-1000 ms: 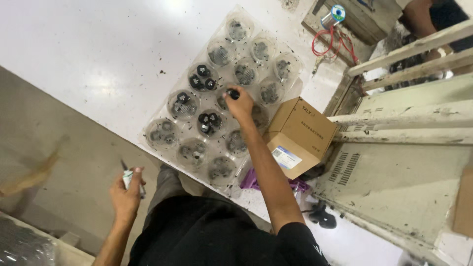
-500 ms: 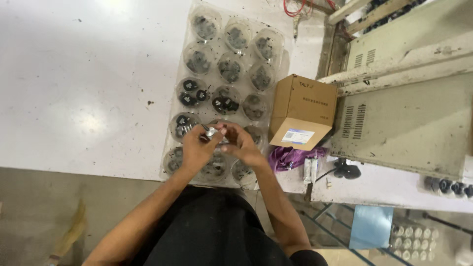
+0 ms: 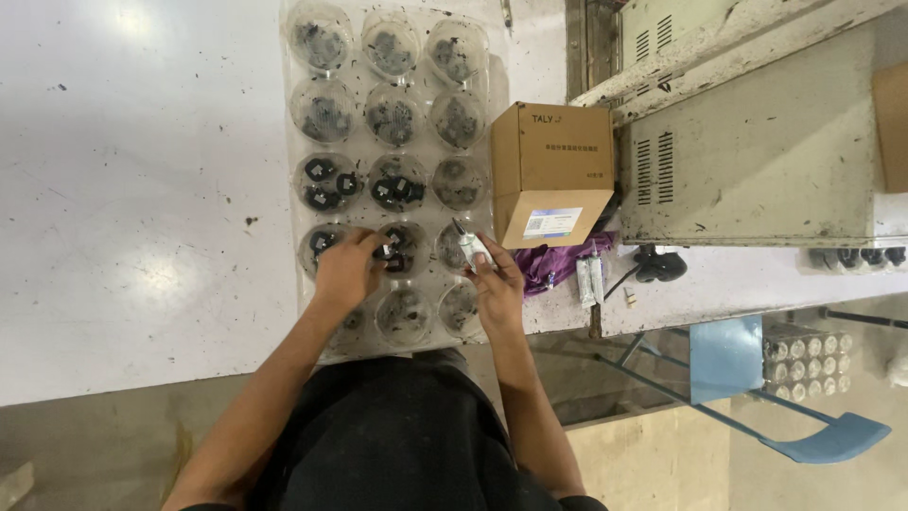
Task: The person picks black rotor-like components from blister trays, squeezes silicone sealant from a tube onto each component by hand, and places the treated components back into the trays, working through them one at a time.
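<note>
Surface: white worktable (image 3: 142,189), scuffed and speckled, seen from above; bare floor below its near edge.
Tray: clear plastic blister tray (image 3: 295,180) with round cups in three columns, lying toward the table's right edge and reaching its near edge.
Tray contents: small black parts (image 3: 397,192) in the cups of the third and fourth rows; the far two rows look dusty grey, contents unclear.
Left hand: left hand (image 3: 346,270) over the fourth row at the tray's left column, fingers curled and pinching a small black part (image 3: 382,252) between the left and middle cups.
Right hand: right hand (image 3: 497,284) at the tray's right edge, closed around a small white tube (image 3: 470,244) whose dark tip tilts up and left toward the black part.
Box: brown cardboard box (image 3: 553,170) with a white label, just beside the tray on the table's right edge, close to the right hand.
Cloth: purple cloth (image 3: 553,265) under the box's near side.
Spare tubes: two small white tubes (image 3: 588,280) beside the cloth.
Machine: grey metal housing (image 3: 757,161) with vent slots, right of the box.
Chair: blue chair (image 3: 757,378) beyond the table's right edge.
Second tray: tray of small grey cylinders (image 3: 804,360) resting by the chair.
</note>
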